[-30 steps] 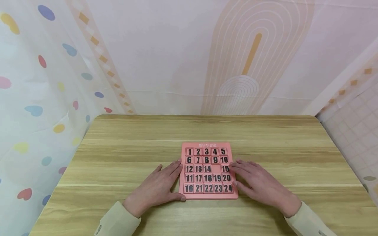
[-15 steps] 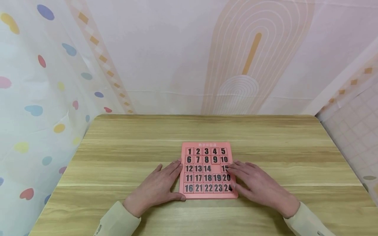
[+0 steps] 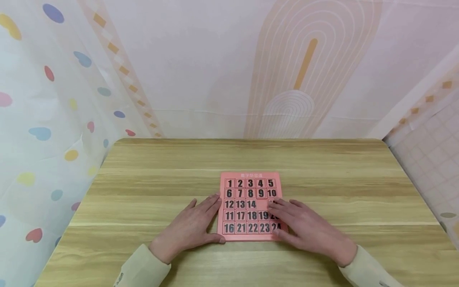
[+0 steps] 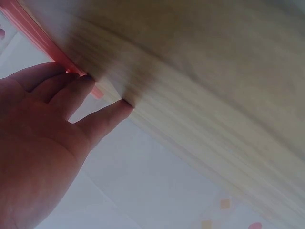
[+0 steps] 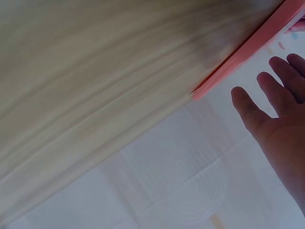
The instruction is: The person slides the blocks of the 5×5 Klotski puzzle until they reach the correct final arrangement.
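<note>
A pink number slide puzzle (image 3: 251, 238) lies flat on the wooden table, its black-numbered tiles in rows with one gap (image 3: 262, 204) right of tile 14 (image 3: 251, 204). My left hand (image 3: 190, 227) touches the puzzle's left edge with extended fingers, the thumb at the near left corner. In the left wrist view those fingertips meet the pink side (image 4: 43, 40). My right hand (image 3: 305, 225) is over the right columns, fingers spread and partly covering tile 20 and tile 24; the tile right of the gap is mostly hidden. The right wrist view shows its fingers (image 5: 245, 102) apart from the puzzle's edge (image 5: 248, 52).
The wood-grain table (image 3: 172, 159) extends around the puzzle on every side. Behind it hangs a pale curtain (image 3: 201, 71) with arch patterns, and a spotted one (image 3: 43, 103) stands at the left.
My right hand has moved left from the puzzle's right edge to over its right columns, covering more tiles. The left hand stays where it was, and no tile has visibly shifted.
</note>
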Motion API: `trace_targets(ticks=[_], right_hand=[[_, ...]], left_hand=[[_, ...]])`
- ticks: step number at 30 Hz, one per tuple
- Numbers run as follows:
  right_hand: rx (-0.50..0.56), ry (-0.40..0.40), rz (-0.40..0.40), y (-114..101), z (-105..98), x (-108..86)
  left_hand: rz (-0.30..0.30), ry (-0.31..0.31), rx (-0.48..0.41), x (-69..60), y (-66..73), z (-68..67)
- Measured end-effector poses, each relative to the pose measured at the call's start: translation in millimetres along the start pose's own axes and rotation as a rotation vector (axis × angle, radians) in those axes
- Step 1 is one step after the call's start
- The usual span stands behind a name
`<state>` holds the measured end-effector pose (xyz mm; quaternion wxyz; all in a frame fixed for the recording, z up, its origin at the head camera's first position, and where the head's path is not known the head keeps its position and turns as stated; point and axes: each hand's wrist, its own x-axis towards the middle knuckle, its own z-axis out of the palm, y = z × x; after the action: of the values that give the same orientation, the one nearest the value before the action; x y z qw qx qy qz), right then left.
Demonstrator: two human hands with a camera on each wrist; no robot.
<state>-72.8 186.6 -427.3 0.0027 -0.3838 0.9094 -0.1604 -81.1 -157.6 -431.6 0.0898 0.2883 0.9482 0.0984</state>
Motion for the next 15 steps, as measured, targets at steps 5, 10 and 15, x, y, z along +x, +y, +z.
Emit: trace_targets(ticks=[5, 10, 15], right_hand=[[-0.011, -0.018, -0.049, -8, 4, 7.3], [-0.040, -0.022, -0.094, -12, 11, 14.8], [-0.084, -0.039, -0.093, -13, 15, 21.3]], left_hand=[[0.005, 0.007, 0.000, -0.2, -0.8, 0.0], [0.003, 0.004, 0.000, 0.6, -0.9, 0.0], [0.002, 0.005, -0.002, 1.3, -0.6, -0.4]])
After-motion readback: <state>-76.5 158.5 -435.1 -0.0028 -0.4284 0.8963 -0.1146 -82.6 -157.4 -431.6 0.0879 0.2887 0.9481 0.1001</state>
